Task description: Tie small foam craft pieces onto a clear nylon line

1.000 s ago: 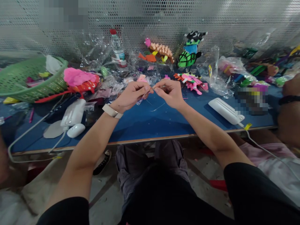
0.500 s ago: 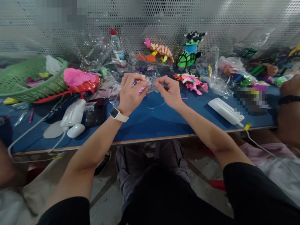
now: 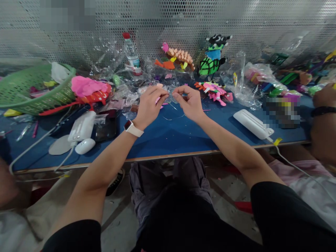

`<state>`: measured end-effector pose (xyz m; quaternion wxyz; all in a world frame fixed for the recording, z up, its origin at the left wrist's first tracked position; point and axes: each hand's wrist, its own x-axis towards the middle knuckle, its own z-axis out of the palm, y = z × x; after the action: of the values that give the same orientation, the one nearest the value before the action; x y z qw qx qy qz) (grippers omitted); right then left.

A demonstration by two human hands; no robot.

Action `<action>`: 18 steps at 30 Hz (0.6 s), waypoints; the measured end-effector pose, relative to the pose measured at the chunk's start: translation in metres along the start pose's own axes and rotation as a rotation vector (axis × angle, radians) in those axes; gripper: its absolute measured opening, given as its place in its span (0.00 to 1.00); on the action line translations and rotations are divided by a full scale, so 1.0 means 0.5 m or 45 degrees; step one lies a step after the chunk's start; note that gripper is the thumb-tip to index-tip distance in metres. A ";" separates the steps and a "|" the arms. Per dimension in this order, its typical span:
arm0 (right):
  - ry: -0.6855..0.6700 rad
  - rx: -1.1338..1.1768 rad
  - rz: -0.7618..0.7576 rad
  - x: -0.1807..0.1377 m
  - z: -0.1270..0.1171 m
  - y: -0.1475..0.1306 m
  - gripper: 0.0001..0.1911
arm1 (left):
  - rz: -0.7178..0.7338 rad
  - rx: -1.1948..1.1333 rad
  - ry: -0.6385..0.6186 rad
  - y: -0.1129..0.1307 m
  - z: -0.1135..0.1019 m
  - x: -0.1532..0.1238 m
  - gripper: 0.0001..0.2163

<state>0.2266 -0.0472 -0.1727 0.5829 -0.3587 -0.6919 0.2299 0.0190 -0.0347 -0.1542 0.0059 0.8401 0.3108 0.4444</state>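
Remote log, head view. I am looking down on a blue surface [image 3: 168, 140] that is running the full width of the frame, with a perforated wall [image 3: 262, 24] standing behind it. A green basket [image 3: 31, 101] is sitting at the far left, and a pink plush [image 3: 86, 85] is lying just beside its rim. A white bar [image 3: 253, 124] is lying to the right of the work, a white device [image 3: 81, 127] to the left. A bottle [image 3: 132, 54], a turtle figure [image 3: 210, 65] and a pink figure [image 3: 216, 91] are standing or lying at the back among clear wrapping.

Both forearms are reaching forward over the near edge and converging at centre. The left hand [image 3: 149, 106] is arching with its back turned up, a watch [image 3: 129, 126] facing up on the wrist. The right hand [image 3: 190, 105] is curling inward, knuckles toward me.

Left fingers [image 3: 160, 93]: thumb and forefinger are pressing together on a small pink piece [image 3: 158, 100]. Right fingers [image 3: 181, 91]: thumb and forefinger are pinching the upper end of a thin clear thread [image 3: 173, 117], the other fingers tucking loosely. The thread is looping down between the hands and touching the surface just in front of them. The fingertips of the two hands are nearly meeting, held just above the surface.

A co-worker's hand [image 3: 324, 98] is resting at the far right edge, well apart.
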 end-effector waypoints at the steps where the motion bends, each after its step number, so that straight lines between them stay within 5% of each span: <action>1: 0.001 0.001 0.005 0.000 -0.001 -0.001 0.34 | -0.005 -0.030 -0.019 -0.002 -0.001 0.003 0.18; 10: 0.012 0.000 -0.013 0.003 -0.006 0.004 0.29 | -0.231 -0.469 -0.024 -0.002 0.002 0.009 0.13; 18: 0.020 -0.055 -0.026 0.001 -0.008 0.005 0.25 | -0.386 -0.807 -0.063 -0.017 0.004 0.011 0.22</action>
<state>0.2310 -0.0455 -0.1735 0.5828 -0.3660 -0.6956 0.2061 0.0184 -0.0242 -0.1537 0.3399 0.7514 0.2782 0.4923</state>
